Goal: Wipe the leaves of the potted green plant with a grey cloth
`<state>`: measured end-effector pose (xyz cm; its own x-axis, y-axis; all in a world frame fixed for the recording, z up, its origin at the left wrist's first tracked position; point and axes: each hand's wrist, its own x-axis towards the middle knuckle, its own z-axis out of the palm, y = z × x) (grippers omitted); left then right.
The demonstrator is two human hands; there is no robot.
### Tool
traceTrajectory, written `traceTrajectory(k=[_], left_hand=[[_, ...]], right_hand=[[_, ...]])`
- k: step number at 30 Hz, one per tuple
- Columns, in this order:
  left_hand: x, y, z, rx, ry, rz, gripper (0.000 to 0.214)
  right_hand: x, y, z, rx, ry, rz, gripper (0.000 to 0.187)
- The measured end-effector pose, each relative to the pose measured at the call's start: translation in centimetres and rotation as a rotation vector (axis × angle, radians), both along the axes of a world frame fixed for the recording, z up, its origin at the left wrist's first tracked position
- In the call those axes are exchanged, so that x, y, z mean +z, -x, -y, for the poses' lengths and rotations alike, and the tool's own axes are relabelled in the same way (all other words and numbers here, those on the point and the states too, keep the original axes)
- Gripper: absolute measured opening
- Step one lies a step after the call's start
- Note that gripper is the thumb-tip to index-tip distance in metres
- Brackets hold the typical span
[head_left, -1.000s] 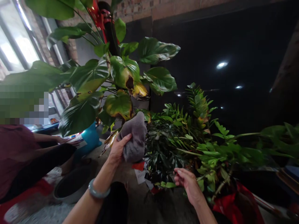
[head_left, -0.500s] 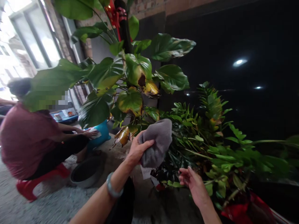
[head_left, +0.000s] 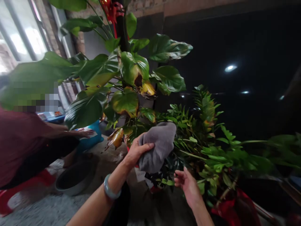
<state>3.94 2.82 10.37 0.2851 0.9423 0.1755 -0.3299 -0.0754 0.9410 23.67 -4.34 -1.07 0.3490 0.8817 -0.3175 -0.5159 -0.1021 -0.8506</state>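
My left hand point(head_left: 137, 149), with a pale bangle point(head_left: 110, 187) on the wrist, grips a bunched grey cloth point(head_left: 158, 145), thumb on its near side. The cloth hangs in front of the low green foliage point(head_left: 181, 128). Lower right, my right hand point(head_left: 185, 185) holds nothing; its fingers are loosely bent with the thumb apart. It is close to the leaves of the low plants. Above my left hand stands a tall plant with broad leaves point(head_left: 125, 102), several of them yellowed or browned at the edges.
At the left, a person in a dark red shirt point(head_left: 21, 138) sits on a red stool point(head_left: 30, 188), one hand by a blue bag point(head_left: 90, 138). A grey basin point(head_left: 75, 177) rests on the floor. A dark glossy panel point(head_left: 211, 47) stands behind the plants. Red wrapping point(head_left: 237, 207) shows lower right.
The view has shifted slightly to the right, so the seated person and basin appear further left. Both hands keep nearly the same pose, the left still holding the cloth.
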Motion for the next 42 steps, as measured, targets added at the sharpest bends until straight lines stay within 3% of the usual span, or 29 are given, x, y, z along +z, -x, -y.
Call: traceTrajectory(k=[2, 4, 6, 8, 10, 14, 16, 19, 21, 23, 25, 27, 29, 31, 33, 37, 38, 40, 42], left_hand=[[-0.8, -1.2, -0.7, 0.048, -0.054, -0.046, 0.046], [-3.1, -1.7, -0.2, 0.029, -0.019, -0.177, 0.045], [-5.5, -1.2, 1.0, -0.088, 0.078, -0.326, 0.039], [-6.4, 0.0, 2.1, -0.243, 0.179, -0.367, 0.038], [-5.2, 1.0, 2.5, -0.272, 0.221, -0.293, 0.044], [0.0, 0.1, 0.9, -0.013, 0.108, -0.08, 0.05], [0.9, -1.3, -0.2, 0.091, 0.016, -0.055, 0.05], [-1.5, -2.3, -0.4, 0.06, -0.049, -0.261, 0.047], [-3.9, -1.7, 0.2, -0.131, -0.034, -0.473, 0.041], [-5.0, -0.4, 0.9, -0.311, 0.018, -0.549, 0.039], [-3.9, 0.7, 0.9, -0.306, 0.083, -0.5, 0.043], [-1.2, 0.7, 0.4, -0.146, 0.084, -0.38, 0.05], [1.5, -0.6, -0.7, 0.04, -0.027, -0.231, 0.051], [2.5, -2.5, -1.9, 0.117, -0.135, -0.137, 0.055], [1.3, -3.9, -2.6, 0.113, -0.185, -0.162, 0.055], [-3.9, -3.4, -1.1, -0.243, -0.167, -0.567, 0.041], [-4.4, -2.6, -0.5, -0.243, -0.12, -0.585, 0.037], [-3.9, -1.2, 0.2, -0.148, 0.064, -0.535, 0.042], [-1.6, -0.6, 0.1, 0.029, 0.211, -0.432, 0.051]], right_hand=[[0.2, 0.4, 0.0, -0.013, -0.039, -0.031, 0.057], [0.1, 0.4, 0.0, -0.058, -0.068, -0.05, 0.055], [-0.2, 0.2, 0.0, -0.085, -0.059, -0.047, 0.054], [-0.6, -0.1, -0.1, -0.075, -0.03, -0.041, 0.054], [-0.9, -0.4, -0.2, -0.055, -0.005, -0.044, 0.053], [-0.6, 0.1, -0.4, -0.047, -0.013, -0.062, 0.052], [-0.2, 0.6, -0.4, -0.063, -0.041, -0.08, 0.054], [0.0, 1.2, -0.4, -0.109, -0.073, -0.105, 0.053], [-0.3, 1.2, -0.6, -0.138, -0.056, -0.107, 0.048], [-0.8, 1.0, -0.8, -0.159, -0.015, -0.099, 0.04], [-1.2, 0.8, -1.0, -0.156, 0.012, -0.085, 0.032], [-1.2, 0.9, -0.9, -0.135, 0.0, -0.071, 0.028], [-0.9, 1.2, -0.7, -0.113, -0.028, -0.065, 0.032], [-0.4, 1.5, -0.5, -0.096, -0.047, -0.069, 0.041], [-0.2, 1.8, -0.3, -0.086, -0.052, -0.076, 0.046], [-0.4, 2.3, -0.1, -0.102, -0.022, -0.051, 0.042], [-0.4, 2.4, -0.1, -0.111, -0.009, -0.038, 0.04], [-0.3, 2.5, -0.1, -0.129, 0.014, -0.008, 0.036], [0.1, 2.6, 0.0, -0.148, 0.025, 0.035, 0.03]])
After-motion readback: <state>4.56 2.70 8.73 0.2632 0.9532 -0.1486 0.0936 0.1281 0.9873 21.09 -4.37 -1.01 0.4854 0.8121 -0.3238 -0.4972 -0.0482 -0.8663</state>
